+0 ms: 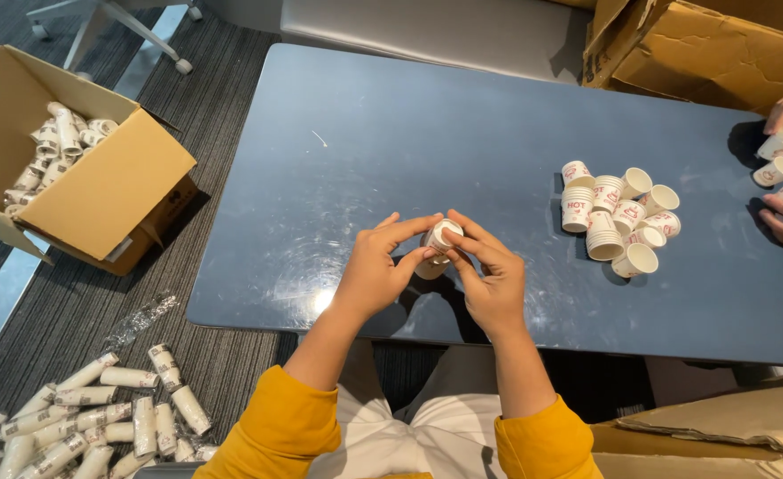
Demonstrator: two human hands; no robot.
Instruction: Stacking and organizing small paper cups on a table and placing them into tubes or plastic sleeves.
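You are pinching a small white paper cup (441, 238) between both hands' fingers (409, 229), left hand (375, 273) and right hand (495, 282); squeezing harder risks crushing it above the dark glossy surface (391, 133).

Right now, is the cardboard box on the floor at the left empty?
No, the open cardboard box on the floor holds a pile of stacked paper cup sleeves in its far corner.
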